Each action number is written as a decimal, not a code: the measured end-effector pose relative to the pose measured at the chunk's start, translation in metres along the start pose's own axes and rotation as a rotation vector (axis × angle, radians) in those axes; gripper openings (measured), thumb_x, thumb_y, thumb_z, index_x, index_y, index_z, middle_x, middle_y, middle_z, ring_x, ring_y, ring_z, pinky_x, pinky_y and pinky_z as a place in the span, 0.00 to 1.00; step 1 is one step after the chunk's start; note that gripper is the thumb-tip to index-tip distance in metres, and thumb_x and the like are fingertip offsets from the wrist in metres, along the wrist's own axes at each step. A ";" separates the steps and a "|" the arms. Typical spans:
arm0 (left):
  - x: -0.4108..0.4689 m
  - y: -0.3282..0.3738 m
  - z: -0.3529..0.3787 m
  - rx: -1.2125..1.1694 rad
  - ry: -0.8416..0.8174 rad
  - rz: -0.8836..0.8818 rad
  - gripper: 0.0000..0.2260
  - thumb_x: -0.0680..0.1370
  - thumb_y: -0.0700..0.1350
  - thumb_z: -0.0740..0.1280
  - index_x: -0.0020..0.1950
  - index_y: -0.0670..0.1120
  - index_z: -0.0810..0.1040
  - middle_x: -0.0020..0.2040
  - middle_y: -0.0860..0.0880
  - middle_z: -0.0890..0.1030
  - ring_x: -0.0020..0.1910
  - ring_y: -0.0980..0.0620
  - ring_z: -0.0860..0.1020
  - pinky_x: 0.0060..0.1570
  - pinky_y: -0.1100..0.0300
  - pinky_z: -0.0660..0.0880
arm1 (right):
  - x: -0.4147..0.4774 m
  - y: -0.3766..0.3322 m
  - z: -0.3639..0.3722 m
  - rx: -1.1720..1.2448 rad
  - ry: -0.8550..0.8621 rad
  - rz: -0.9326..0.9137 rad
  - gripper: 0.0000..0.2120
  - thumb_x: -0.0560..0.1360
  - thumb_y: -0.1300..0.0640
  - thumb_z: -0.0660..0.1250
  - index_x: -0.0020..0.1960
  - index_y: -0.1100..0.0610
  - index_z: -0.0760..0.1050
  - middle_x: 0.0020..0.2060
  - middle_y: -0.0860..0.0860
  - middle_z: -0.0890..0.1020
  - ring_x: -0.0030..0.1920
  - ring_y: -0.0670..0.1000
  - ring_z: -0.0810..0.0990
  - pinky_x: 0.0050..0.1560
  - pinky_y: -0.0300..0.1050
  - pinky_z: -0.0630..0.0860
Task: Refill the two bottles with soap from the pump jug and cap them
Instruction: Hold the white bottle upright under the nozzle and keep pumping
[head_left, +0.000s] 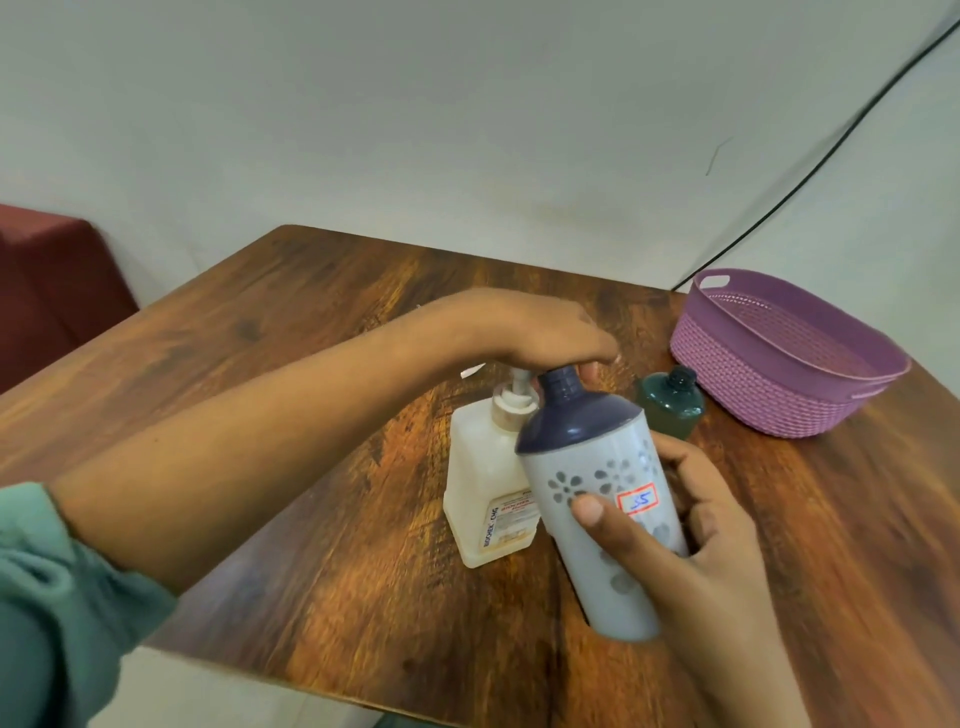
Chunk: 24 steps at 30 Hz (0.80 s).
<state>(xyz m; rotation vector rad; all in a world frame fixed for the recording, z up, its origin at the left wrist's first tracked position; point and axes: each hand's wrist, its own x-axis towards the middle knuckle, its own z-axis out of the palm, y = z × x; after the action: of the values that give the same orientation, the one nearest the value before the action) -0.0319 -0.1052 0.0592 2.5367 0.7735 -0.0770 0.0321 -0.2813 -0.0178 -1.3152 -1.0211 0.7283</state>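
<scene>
The left hand (540, 332) lies palm down, fingers nearly straight, pressing on the head of the pump jug (483, 478). The right hand (701, 545) wraps fingers and thumb round the white bottle (576, 457), held tilted just right of the jug, its open dark neck under the left palm. Further right of the jug stands an uncapped green bottle (670, 408), then a purple basket (753, 384). The left forearm reaches in over the table (311, 338).
</scene>
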 end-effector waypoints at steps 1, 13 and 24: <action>0.001 0.001 -0.003 0.045 0.046 -0.010 0.17 0.81 0.54 0.54 0.53 0.44 0.77 0.51 0.48 0.79 0.48 0.51 0.76 0.49 0.57 0.71 | 0.000 0.000 -0.001 0.010 0.004 0.005 0.28 0.50 0.43 0.76 0.50 0.44 0.78 0.42 0.48 0.85 0.40 0.47 0.84 0.33 0.38 0.78; 0.003 0.002 -0.004 0.086 -0.014 -0.010 0.16 0.82 0.51 0.53 0.54 0.44 0.76 0.50 0.49 0.77 0.50 0.50 0.75 0.48 0.57 0.70 | 0.000 -0.001 0.001 0.002 0.011 0.001 0.29 0.50 0.44 0.76 0.50 0.45 0.78 0.42 0.49 0.85 0.39 0.48 0.84 0.33 0.38 0.78; -0.002 0.001 -0.005 0.081 -0.036 0.060 0.16 0.82 0.48 0.51 0.52 0.43 0.76 0.51 0.49 0.78 0.54 0.47 0.76 0.57 0.52 0.71 | 0.000 -0.004 0.003 -0.021 0.009 -0.005 0.26 0.49 0.43 0.76 0.47 0.40 0.78 0.41 0.47 0.85 0.38 0.47 0.84 0.32 0.36 0.78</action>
<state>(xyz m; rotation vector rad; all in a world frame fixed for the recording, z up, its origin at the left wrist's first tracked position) -0.0335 -0.1051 0.0641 2.6258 0.6925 -0.1370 0.0295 -0.2805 -0.0140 -1.3322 -1.0271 0.7092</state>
